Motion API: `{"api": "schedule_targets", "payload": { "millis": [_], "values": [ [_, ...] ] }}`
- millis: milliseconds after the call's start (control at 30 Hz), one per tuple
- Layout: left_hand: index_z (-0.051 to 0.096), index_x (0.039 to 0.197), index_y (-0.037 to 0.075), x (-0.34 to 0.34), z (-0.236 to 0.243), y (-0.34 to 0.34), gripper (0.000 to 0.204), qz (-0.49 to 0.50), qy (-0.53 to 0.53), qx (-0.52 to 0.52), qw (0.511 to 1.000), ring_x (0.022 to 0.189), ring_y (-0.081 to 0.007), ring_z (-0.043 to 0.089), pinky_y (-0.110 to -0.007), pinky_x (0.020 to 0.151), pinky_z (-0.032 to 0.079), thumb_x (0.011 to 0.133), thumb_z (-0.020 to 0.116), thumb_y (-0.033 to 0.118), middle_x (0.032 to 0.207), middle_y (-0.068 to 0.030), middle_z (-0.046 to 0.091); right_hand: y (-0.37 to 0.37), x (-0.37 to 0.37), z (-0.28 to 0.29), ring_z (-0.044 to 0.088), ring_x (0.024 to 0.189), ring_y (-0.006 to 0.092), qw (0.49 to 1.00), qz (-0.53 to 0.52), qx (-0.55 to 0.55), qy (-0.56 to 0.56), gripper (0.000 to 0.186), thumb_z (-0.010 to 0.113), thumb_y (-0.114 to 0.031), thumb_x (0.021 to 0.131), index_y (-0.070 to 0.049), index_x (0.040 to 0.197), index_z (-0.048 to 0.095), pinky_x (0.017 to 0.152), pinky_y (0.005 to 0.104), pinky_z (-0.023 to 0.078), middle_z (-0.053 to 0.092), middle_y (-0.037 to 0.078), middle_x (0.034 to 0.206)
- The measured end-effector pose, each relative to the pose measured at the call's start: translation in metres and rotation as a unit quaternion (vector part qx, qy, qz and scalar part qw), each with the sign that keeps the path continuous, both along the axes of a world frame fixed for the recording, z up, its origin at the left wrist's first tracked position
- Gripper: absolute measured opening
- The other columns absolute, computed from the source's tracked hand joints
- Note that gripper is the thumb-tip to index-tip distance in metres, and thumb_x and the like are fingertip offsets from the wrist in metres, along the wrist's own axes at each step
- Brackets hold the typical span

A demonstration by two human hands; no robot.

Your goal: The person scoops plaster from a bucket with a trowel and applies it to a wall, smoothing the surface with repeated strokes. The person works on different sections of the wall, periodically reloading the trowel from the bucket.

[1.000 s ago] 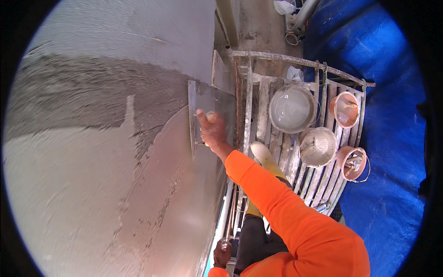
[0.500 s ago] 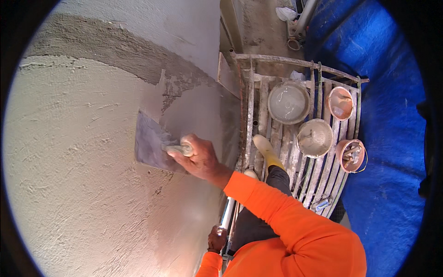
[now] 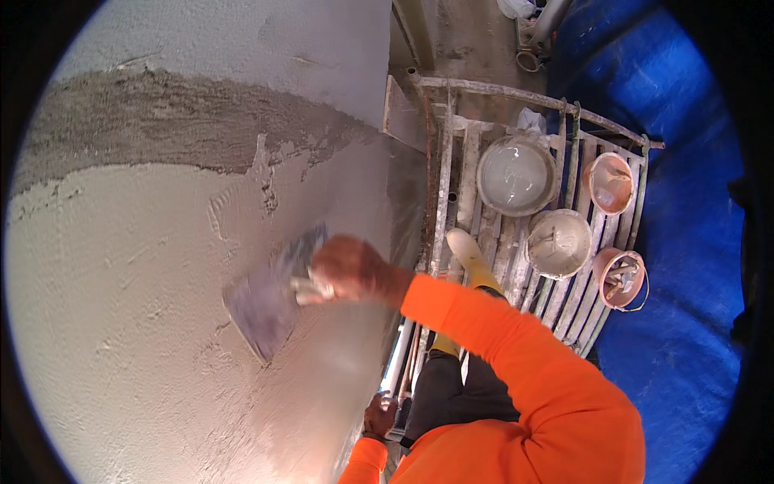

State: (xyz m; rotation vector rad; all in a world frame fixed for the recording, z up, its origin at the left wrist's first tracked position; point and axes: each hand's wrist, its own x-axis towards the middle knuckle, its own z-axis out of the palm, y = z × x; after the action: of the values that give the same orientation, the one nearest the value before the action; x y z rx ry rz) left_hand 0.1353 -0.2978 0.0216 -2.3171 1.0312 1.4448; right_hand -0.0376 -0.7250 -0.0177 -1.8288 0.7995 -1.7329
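Observation:
My right hand (image 3: 347, 268) is closed round the handle of a plastering trowel (image 3: 262, 310). Its broad, grey blade, blurred by motion, lies against the wet plaster on the wall (image 3: 145, 266). Above the blade runs a darker, rougher band of wall (image 3: 161, 117), with a ragged plaster edge below it. Low in the view, my left hand (image 3: 380, 415) is closed at the lower end of a shiny metal bar (image 3: 394, 363), beside the wall; its fingers are partly hidden.
I stand in yellow boots (image 3: 472, 258) on a slatted platform (image 3: 504, 254) with a rail (image 3: 516, 90). On it are a large tub of grey liquid (image 3: 516, 176), a basin of plaster (image 3: 558, 242), an orange bucket (image 3: 610, 184) and a bucket of tools (image 3: 621, 280). A blue tarp (image 3: 685, 242) hangs at the right.
The trowel has turned, its blade now slanting down to the left, and my right hand has shifted slightly. My left hand stays at the bar. The whole view has moved a little.

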Motion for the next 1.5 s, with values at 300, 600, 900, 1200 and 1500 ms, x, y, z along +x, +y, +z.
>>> {"api": "schedule_targets", "payload": {
  "millis": [300,600,900,1200,1500],
  "values": [
    [0.065,0.136,0.005,-0.034,0.011,-0.054,0.045,0.065,0.014,-0.040,0.997,0.112,-0.0288,0.074,-0.042,0.097,0.059,0.099,0.074,0.029,0.119,-0.0185,0.076,0.082,0.023,-0.129,0.064,0.061,0.0174,0.746,-0.165,0.632,-0.130,0.057,0.079,-0.052,0.095,0.002,0.109,0.065,0.057,0.0391,0.053,0.067,0.012,0.077],
    [0.060,0.142,0.004,-0.009,0.010,0.000,0.052,0.124,0.048,-0.047,0.990,0.111,-0.0240,0.074,-0.039,0.096,0.059,0.101,0.074,0.032,0.119,-0.0173,0.077,0.092,0.067,-0.131,0.048,0.048,0.0098,0.619,-0.027,0.686,-0.382,0.053,0.080,-0.053,0.094,-0.008,0.105,0.055,0.042,0.0286,0.044,0.050,-0.002,0.069],
    [0.066,0.133,0.006,0.065,-0.005,0.096,0.046,0.103,0.041,-0.110,0.988,0.110,-0.0350,0.075,-0.045,0.095,0.058,0.097,0.074,0.034,0.117,-0.0223,0.077,0.104,0.065,0.049,0.060,0.059,0.0153,0.911,-0.029,0.370,-0.178,0.040,0.080,-0.038,0.097,-0.006,0.089,0.059,0.053,0.0350,0.050,0.063,0.004,0.070],
    [0.066,0.133,0.006,0.090,0.005,0.093,0.044,0.051,0.020,-0.124,0.991,0.112,-0.0341,0.075,-0.044,0.097,0.058,0.096,0.072,0.029,0.117,-0.0213,0.077,0.170,0.061,0.074,0.066,0.063,0.0295,0.990,-0.051,0.083,-0.104,0.039,0.090,-0.028,0.085,-0.004,0.089,0.059,0.055,0.0399,0.054,0.062,0.012,0.074],
    [0.066,0.131,0.005,0.086,0.003,0.114,0.044,0.083,0.022,-0.092,0.992,0.111,-0.0344,0.075,-0.044,0.095,0.058,0.096,0.074,0.030,0.116,-0.0215,0.077,0.192,0.088,0.060,0.063,0.061,0.0258,0.987,0.033,0.147,-0.054,0.034,0.090,-0.019,0.085,-0.004,0.091,0.060,0.053,0.0397,0.051,0.061,0.011,0.075]
  ]
}}
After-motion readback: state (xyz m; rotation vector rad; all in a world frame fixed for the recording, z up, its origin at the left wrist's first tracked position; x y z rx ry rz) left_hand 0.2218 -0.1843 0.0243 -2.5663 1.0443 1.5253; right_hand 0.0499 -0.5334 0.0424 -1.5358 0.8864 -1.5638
